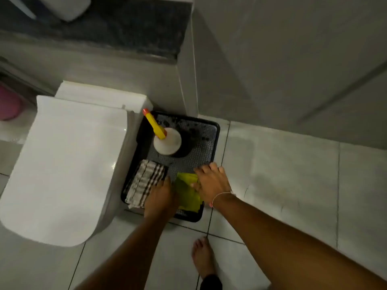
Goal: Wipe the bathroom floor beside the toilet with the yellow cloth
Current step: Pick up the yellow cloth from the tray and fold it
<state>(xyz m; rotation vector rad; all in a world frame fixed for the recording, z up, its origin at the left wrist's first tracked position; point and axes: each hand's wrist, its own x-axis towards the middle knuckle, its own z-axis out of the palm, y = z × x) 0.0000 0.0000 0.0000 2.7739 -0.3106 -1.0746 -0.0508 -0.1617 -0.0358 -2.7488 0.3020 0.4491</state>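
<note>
A yellow cloth (pixel 187 192) lies crumpled in the near right corner of a black tray (pixel 212 135) on the floor beside the white toilet (pixel 62 168). My left hand (pixel 160 197) rests on the cloth's left side, fingers curled down over it. On the cloth's right side sits my right hand (pixel 211 183), thumb touching the fabric and fingers spread toward the tray's right rim. Whether either hand has a firm grip on the cloth I cannot tell. The light tiled floor (pixel 282 164) stretches to the right of the tray.
In the tray also lie a striped brown-and-white cloth (pixel 144 183) and a white spray bottle (pixel 167 141) with a yellow and red nozzle. My bare foot (pixel 203 256) stands on the tiles below the tray. A grey wall corner (pixel 188 80) rises behind it. A pink object (pixel 8 105) sits far left.
</note>
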